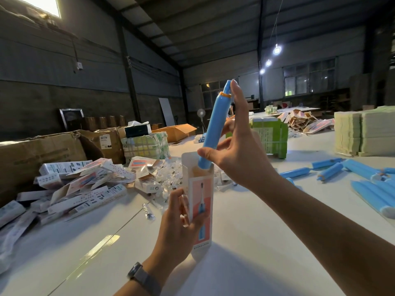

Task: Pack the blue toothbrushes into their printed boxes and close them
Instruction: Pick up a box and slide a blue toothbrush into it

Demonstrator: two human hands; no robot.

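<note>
- Nearest to me, my left hand [179, 218] grips the printed box [199, 201] about halfway up, fingers curled round its side, holding it upright over the white table [245, 242].
- At twelve o'clock from that hand, the box mouth gapes, its top flap [189, 158] standing up behind.
- My right hand [237, 150] pinches the blue toothbrush handle [214, 129] low down with thumb and curled fingers, while my straight forefinger lies along its far side up to the orange collar [224, 95].
- Its bottom end sits just inside the box mouth; the rest leans toward one o'clock, well clear of the card.
- I judge the handle light, rigid and smooth, so possibly slippery; a pinch near the base steers it best.
- Thin card will likely buckle if squeezed, so I would hold it by its edges.
- At three o'clock, loose blue handles [333, 169] lie on the table; at nine o'clock, a heap of filled boxes [85, 184].
</note>
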